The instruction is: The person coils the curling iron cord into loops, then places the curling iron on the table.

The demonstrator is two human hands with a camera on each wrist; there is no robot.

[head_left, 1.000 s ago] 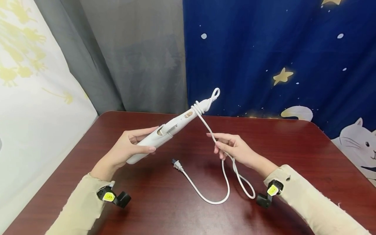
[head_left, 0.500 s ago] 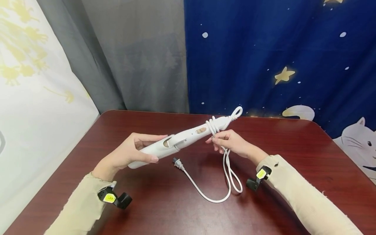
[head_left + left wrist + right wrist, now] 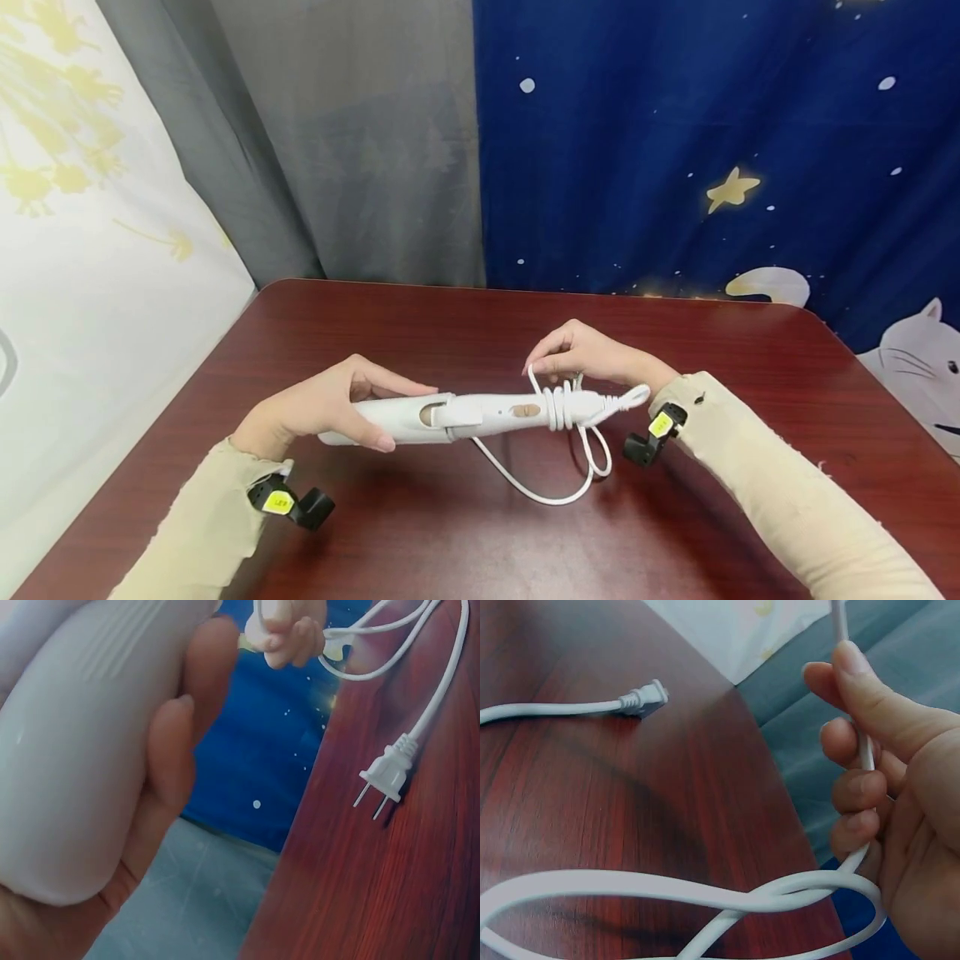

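My left hand (image 3: 318, 410) grips the covered end of a white curling iron (image 3: 491, 415), held almost level above the table. Fingers lie along one side of its smooth white cover (image 3: 82, 750) in the left wrist view. Several turns of the white power cord (image 3: 557, 408) circle the handle near its right end, where a small loop sticks out. Just behind the handle, my right hand (image 3: 592, 354) pinches the cord between thumb and forefinger. In the right wrist view the other fingers curl round the cord (image 3: 866, 750) too. Slack cord hangs below in loops.
A two-pin plug (image 3: 386, 774) lies on the dark red table (image 3: 450, 542); the iron hides it in the head view. Behind the table hang a grey curtain (image 3: 360, 150) and a blue starry curtain (image 3: 637, 150). White patterned cloth (image 3: 90, 317) hangs at left.
The iron has swung from an upward slant to nearly level, its handle end lowering. My right hand has carried the cord up and behind the handle, and the hanging loop has shortened.
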